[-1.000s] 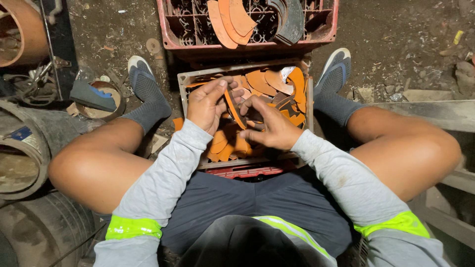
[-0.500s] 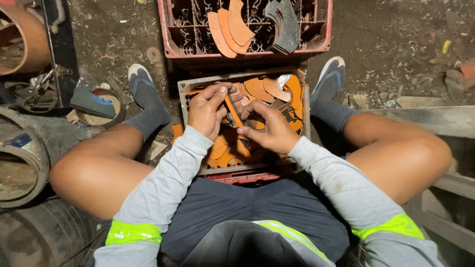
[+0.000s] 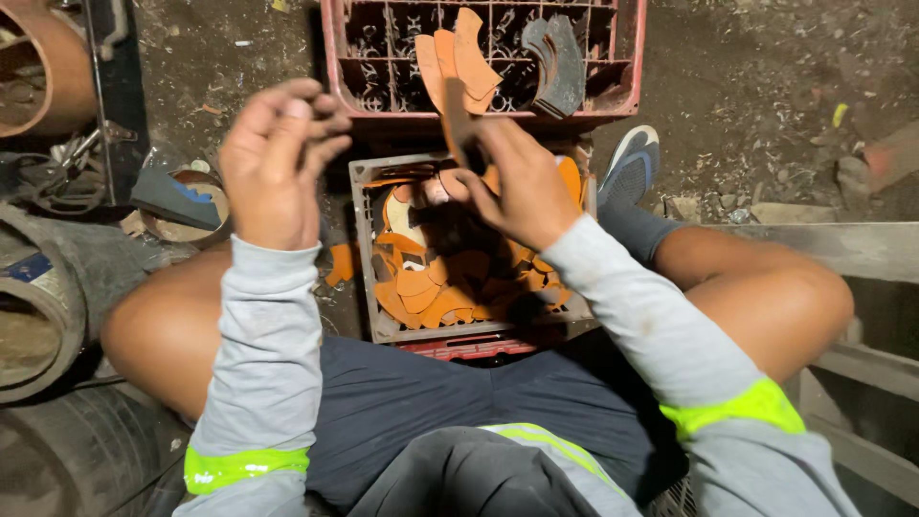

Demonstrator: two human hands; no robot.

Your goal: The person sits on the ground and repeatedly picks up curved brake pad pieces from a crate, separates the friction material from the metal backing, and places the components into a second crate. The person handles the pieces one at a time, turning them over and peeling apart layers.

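Observation:
A grey crate [image 3: 369,251] stands between my legs, holding several curved orange pieces [image 3: 431,287]. Over its far edge, my right hand [image 3: 522,187] is lifted and grips one brownish-orange piece [image 3: 458,120] upright. Just beyond it is a red crate [image 3: 331,57], which contains a few orange pieces [image 3: 469,57] and dark grey curved pieces [image 3: 557,59]. Left of the grey crate, my left hand [image 3: 278,158] is raised with its fingers curled together. I see nothing in it.
Rusty pipes [image 3: 33,67] and a large ring-shaped pipe end [image 3: 38,325] lie at the left, next to a dark wedge with blue on it [image 3: 172,196]. A grey ledge [image 3: 862,239] runs along the right. My shoe [image 3: 627,165] rests on the dirt floor.
Both hands have risen out of the grey crate. The right hand carried an orange piece up toward the red crate. The left hand moved up and to the left.

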